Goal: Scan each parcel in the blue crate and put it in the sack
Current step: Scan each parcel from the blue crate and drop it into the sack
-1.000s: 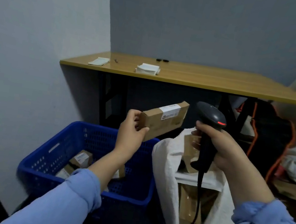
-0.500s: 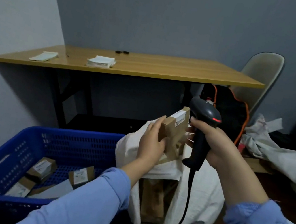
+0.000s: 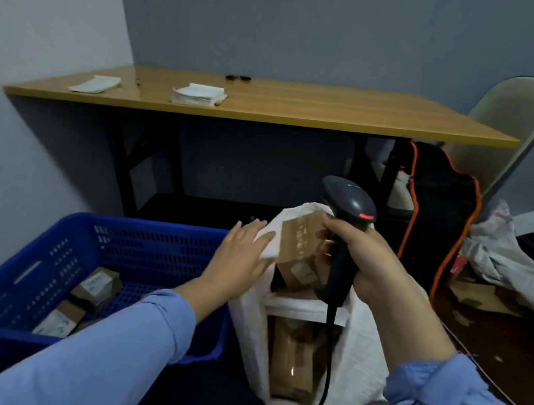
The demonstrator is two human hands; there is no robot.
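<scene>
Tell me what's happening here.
A person is emptying a crate into a sack. The right hand grips a scanner above the sack's mouth. The left hand is open, fingers straight, against the sack's rim beside a parcel at the mouth; no hand plainly grips it. Other parcels lie deeper in the sack, and at least two boxes lie in the crate.

left grip [image 3: 240, 253]: fingers straight, flat | right grip [image 3: 367, 262]: fingers curled round scanner [image 3: 349, 201]
</scene>
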